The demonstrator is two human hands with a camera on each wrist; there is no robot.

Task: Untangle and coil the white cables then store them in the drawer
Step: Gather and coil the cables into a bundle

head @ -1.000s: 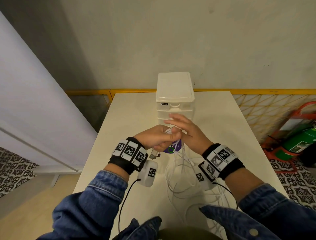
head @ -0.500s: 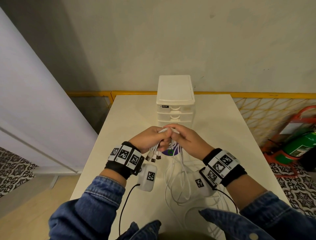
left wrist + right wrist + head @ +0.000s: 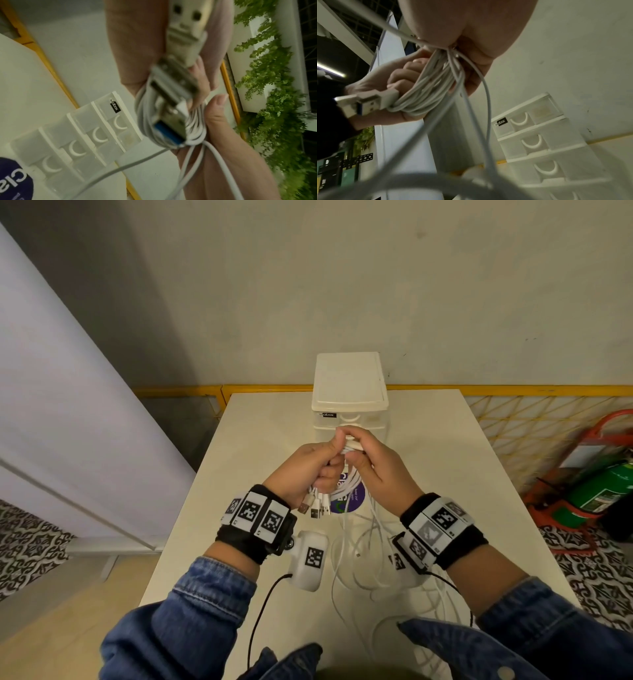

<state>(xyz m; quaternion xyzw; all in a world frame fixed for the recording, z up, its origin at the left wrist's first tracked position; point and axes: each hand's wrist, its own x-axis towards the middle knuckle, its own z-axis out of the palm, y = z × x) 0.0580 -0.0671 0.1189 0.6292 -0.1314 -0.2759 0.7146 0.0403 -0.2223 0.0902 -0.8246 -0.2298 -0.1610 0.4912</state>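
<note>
Both raised above the table, left hand (image 3: 310, 469) fingers grip the coiled white cables (image 3: 426, 94), right hand (image 3: 375, 470) fingers pinching its top.

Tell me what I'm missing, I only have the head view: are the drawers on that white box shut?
Observer: Yes. In the right wrist view every visible drawer front of the drawer unit sits flush and closed.
Operator: How much cable is already coiled?
Observer: The left hand grips a thick coil of white cables of many loops.
Operator: Are loose ends still trailing?
Observer: Yes. Several strands run down out of the coil past the right hand.
Operator: Which plugs stick out?
Observer: USB-A plugs, one with a blue insert, project from the left fist.
</note>
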